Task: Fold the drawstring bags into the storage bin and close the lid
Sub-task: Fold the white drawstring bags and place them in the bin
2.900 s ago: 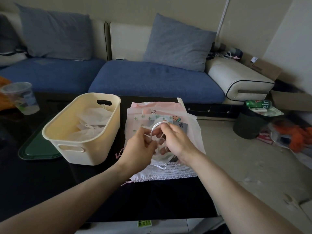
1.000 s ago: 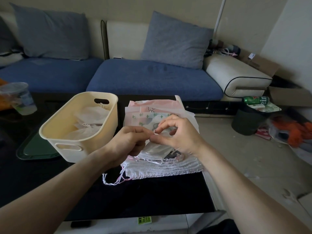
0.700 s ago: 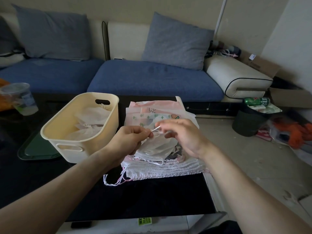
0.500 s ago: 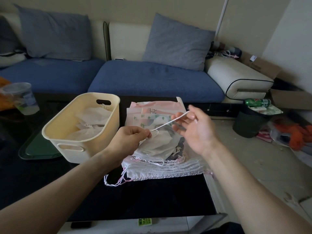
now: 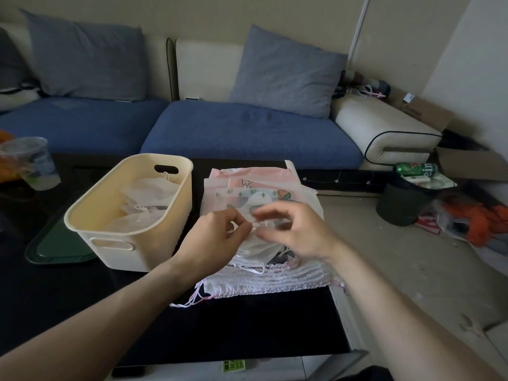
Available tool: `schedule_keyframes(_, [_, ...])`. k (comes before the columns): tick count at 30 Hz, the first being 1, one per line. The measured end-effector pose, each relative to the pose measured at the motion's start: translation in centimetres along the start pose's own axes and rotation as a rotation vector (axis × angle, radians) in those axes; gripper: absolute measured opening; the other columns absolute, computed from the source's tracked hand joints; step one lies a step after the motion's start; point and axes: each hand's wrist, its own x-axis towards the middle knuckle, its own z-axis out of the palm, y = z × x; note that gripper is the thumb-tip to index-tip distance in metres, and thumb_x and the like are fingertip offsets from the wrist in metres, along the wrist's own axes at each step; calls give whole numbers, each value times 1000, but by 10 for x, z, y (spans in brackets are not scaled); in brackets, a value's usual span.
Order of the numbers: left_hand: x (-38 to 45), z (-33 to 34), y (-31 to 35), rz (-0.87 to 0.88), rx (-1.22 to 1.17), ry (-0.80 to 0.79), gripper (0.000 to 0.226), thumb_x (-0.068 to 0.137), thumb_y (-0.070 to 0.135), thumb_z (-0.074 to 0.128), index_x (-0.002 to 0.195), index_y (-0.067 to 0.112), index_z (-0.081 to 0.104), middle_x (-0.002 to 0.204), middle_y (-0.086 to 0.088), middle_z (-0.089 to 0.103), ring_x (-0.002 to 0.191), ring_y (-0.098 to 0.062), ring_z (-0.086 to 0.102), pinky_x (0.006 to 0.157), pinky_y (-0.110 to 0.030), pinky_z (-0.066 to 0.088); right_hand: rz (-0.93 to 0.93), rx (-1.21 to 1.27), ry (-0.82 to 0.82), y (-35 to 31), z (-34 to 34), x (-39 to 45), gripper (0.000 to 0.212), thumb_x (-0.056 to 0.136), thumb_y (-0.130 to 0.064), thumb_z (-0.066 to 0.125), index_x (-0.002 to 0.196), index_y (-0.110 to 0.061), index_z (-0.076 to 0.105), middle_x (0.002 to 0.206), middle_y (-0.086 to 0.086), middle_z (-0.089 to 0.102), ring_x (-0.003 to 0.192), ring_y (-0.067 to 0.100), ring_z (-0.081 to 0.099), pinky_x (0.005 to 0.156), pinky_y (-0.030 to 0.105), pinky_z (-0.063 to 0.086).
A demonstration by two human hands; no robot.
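Head view shows both hands meeting over the pile of drawstring bags [image 5: 261, 279] on the dark desk [image 5: 247, 328], just right of the cream storage bin [image 5: 132, 237]. Left hand [image 5: 217, 237] pinches a white folded bag [image 5: 258, 247]; right hand [image 5: 297, 232] is blurred, fingers curled, its grip unclear. Folded bags [image 5: 148, 199] lie inside the bin.

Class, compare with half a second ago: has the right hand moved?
Yes. The right hand has come back down and leftward to the left hand, away from the strawberry print.
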Motion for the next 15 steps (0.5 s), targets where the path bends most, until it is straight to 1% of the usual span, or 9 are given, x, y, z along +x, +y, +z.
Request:
schedule_keyframes(1, [0, 0, 0, 6, 24, 5, 22, 93, 44, 62, 81, 27, 68, 70, 4, 69, 76, -11, 66, 71, -31, 55, -4, -49, -25, 0, 6, 0, 21, 84, -32, 81, 101, -41, 71, 105, -21, 73, 102, -3, 66, 83, 10, 48])
schedule_keyframes(2, [0, 0, 0, 10, 45, 6, 23, 93, 46, 61, 81, 28, 67, 70, 4, 68, 75, -10, 66, 69, -30, 53, -6, -75, -8, 2, 10, 1, 17, 84, -34, 81, 98, -40, 73, 99, -22, 74, 96, -4, 67, 79, 8, 48])
schedule_keyframes(4, [0, 1, -1, 13, 61, 4, 22, 93, 45, 61, 82, 28, 68, 75, 4, 71, 79, -8, 67, 71, -30, 55, -1, -97, 61, 5, 10, 3, 11, 84, -28, 82, 93, -32, 77, 86, -21, 75, 83, -1, 69, 73, 10, 49])
schedule_keyframes(5, [0, 1, -2, 13, 59, 7, 20, 93, 44, 62, 83, 27, 69, 77, 4, 72, 81, -6, 67, 74, -30, 55, 13, -108, 82, 6, 8, 4, 9, 84, -27, 82, 92, -29, 78, 83, -20, 74, 79, 1, 69, 72, 12, 50])
schedule_keyframes(6, [0, 2, -2, 10, 53, 13, 20, 92, 44, 63, 83, 28, 69, 77, 5, 72, 81, -4, 67, 74, -31, 55, 25, -115, 95, 6, 6, 4, 7, 84, -27, 82, 90, -29, 78, 81, -20, 74, 78, 0, 69, 72, 13, 50])
schedule_keyframes(9, [2, 0, -3, -3, 24, 47, 23, 91, 47, 63, 80, 28, 67, 71, 4, 70, 69, 2, 64, 66, -31, 54, 18, -134, 147, 6, 0, 4, 8, 86, -28, 79, 84, -35, 77, 78, -23, 74, 76, -3, 68, 69, 11, 49])
schedule_keyframes(12, [6, -7, -5, -9, 42, 79, 24, 91, 44, 64, 79, 24, 68, 75, 5, 72, 73, -1, 67, 67, -30, 57, 9, -174, 234, 8, -10, 2, 5, 88, -26, 77, 83, -26, 78, 72, -16, 73, 69, -1, 66, 66, 14, 49])
schedule_keyframes(14, [9, -14, -9, -22, 59, 88, 25, 93, 42, 63, 78, 23, 69, 75, 9, 72, 70, 3, 66, 58, -22, 53, 48, -175, 278, 12, -18, 0, 8, 90, -28, 74, 84, -24, 76, 71, -11, 73, 68, 4, 67, 68, 18, 51])
schedule_keyframes(15, [10, -17, -10, -33, 68, 90, 27, 95, 41, 61, 78, 22, 69, 72, 10, 70, 62, 5, 63, 52, -18, 48, 73, -155, 282, 14, -21, -1, 10, 92, -28, 71, 84, -24, 74, 71, -9, 73, 70, 6, 68, 69, 20, 51])
